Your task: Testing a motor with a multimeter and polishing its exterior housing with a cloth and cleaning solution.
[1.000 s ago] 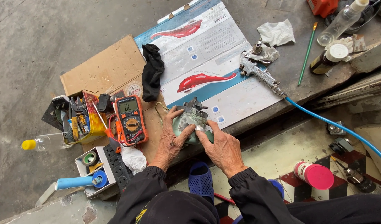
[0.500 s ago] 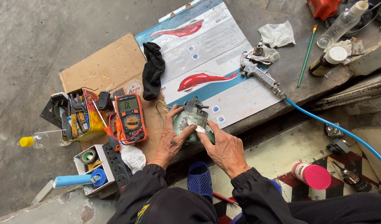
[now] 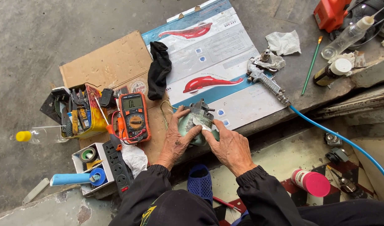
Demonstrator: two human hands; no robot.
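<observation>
A small grey metal engine part, like a carburettor, rests on a greenish cloth at the edge of a flattened cardboard sheet. My left hand cups the cloth and the part from the left. My right hand presses on them from the right, with fingertips on a white scrap against the part. Both hands grip the same bundle. The lower half of the part is hidden by the cloth and my fingers.
An orange multimeter lies left of my hands, beside a tool-filled tin, a power strip and tape rolls. A black sock lies on the printed sheet. A spray gun with blue hose lies to the right. Bottles stand far right.
Both hands stay on the wrapped part with only slight finger shifts. The view has drifted a little.
</observation>
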